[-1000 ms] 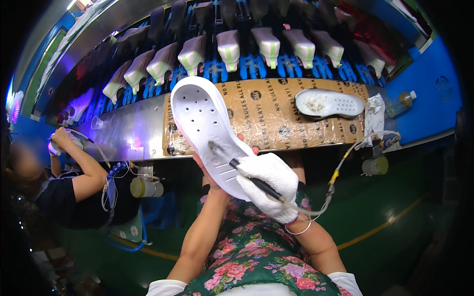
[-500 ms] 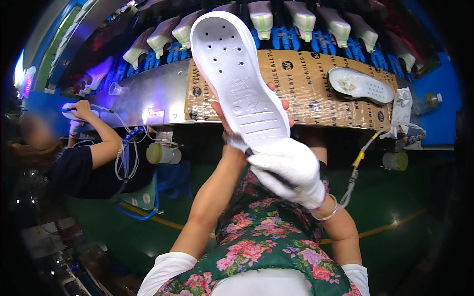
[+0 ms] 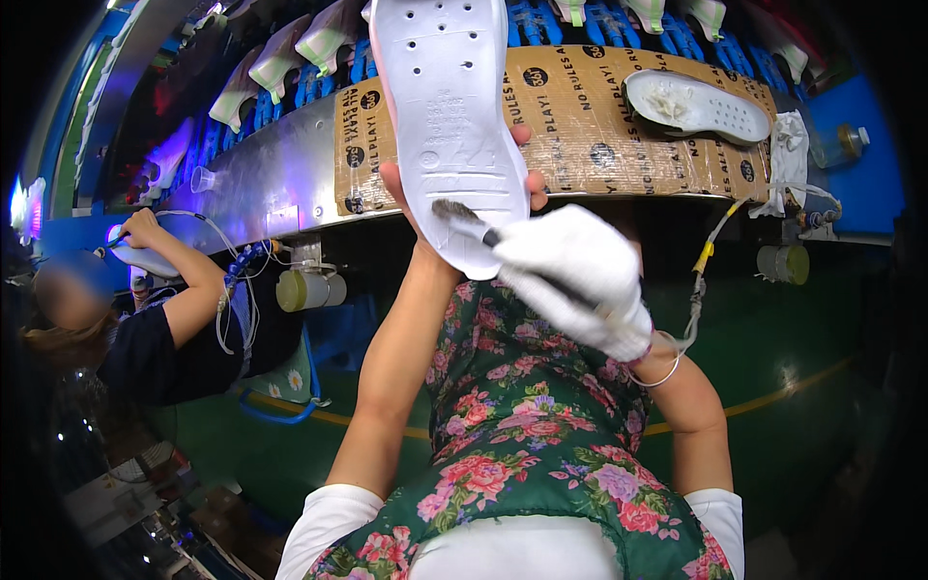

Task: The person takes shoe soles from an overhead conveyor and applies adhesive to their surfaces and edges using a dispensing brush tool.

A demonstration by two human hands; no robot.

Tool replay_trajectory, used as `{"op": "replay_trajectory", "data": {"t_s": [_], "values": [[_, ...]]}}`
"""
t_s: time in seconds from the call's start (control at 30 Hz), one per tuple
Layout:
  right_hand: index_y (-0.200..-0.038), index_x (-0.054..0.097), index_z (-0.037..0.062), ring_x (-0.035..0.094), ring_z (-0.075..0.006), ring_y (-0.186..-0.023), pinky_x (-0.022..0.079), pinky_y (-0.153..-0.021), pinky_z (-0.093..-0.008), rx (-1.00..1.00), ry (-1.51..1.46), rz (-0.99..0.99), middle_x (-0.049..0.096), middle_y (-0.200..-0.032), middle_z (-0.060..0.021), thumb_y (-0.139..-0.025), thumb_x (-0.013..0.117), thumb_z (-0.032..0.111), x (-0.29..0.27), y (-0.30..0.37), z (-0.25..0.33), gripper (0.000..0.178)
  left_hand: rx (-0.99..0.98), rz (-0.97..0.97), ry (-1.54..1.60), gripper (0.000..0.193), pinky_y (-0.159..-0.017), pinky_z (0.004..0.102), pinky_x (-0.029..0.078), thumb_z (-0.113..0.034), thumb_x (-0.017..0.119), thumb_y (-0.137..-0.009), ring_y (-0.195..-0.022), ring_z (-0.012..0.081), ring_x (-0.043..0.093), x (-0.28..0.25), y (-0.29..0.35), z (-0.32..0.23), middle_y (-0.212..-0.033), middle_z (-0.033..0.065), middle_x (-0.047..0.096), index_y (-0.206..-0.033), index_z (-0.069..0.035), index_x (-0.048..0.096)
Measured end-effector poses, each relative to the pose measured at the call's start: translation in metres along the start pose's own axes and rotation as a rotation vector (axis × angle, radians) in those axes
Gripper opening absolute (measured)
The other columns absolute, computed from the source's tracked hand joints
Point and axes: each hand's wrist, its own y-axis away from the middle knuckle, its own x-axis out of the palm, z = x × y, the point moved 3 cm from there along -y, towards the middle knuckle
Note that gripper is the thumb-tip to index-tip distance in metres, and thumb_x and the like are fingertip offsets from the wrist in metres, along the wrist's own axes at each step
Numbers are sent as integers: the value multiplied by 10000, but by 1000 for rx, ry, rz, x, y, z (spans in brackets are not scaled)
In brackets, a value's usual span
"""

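Note:
A white shoe sole (image 3: 447, 116) with small holes and printed grooves lies tilted up in front of me, its far end cut off by the picture's top edge. Bare, my left hand (image 3: 530, 159) grips it from beneath, with fingertips showing at both sides. My right hand (image 3: 572, 266), in a white knit glove, is closed around a brush (image 3: 462, 218) with a dark handle. The brush's dark bristles touch or hover just over the grooved near part of the sole; I cannot tell which.
A second sole (image 3: 720, 114) with whitish scraps lies on cardboard (image 3: 580, 126) covering the metal bench (image 3: 275, 184). Pale shoe uppers (image 3: 329, 34) hang on blue holders behind. A hose (image 3: 698, 280) runs near my right wrist. At left, a co-worker's hand (image 3: 145, 230) works on another sole.
The brush has moved from the sole's near left edge onto its grooved surface. The sole has shifted up in the picture, and the whole view has tilted slightly.

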Motion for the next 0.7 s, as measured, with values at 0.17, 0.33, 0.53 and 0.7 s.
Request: {"op": "replay_trajectory", "data": {"t_s": [0.17,0.33,0.53,0.7], "values": [[-1027,758,58,728,-261,-850,567,-743,-353,-15,-187,161,758,-970,-114,-774,844,30,9,9,4,269,-109,19,54,1147,-893,458,446,-856,756,-644,-988,356,517,-1,-5,-2,-1193,177,549,-1433,-98,412],[-1031,756,27,731,-289,-877,572,-780,-374,-2,-56,156,758,-999,-134,-785,821,14,2,4,11,254,-176,168,-57,1071,-795,387,425,-856,697,-713,-940,333,505,11,-16,-3,-1205,173,527,-1407,-67,488],[-979,760,33,729,-252,-883,566,-803,-360,138,-251,134,766,-1007,-115,-761,832,9,-4,3,12,231,-297,150,34,1193,-851,477,543,-888,622,-728,-1027,432,610,5,-12,-6,-1311,282,530,-1509,-5,435],[-1041,746,24,712,-267,-831,553,-720,-368,-131,60,67,751,-980,-130,-807,771,-26,0,13,16,240,-338,172,-28,1137,-825,494,573,-835,554,-800,-983,432,660,6,-16,-8,-1309,369,528,-1488,62,433]]}}
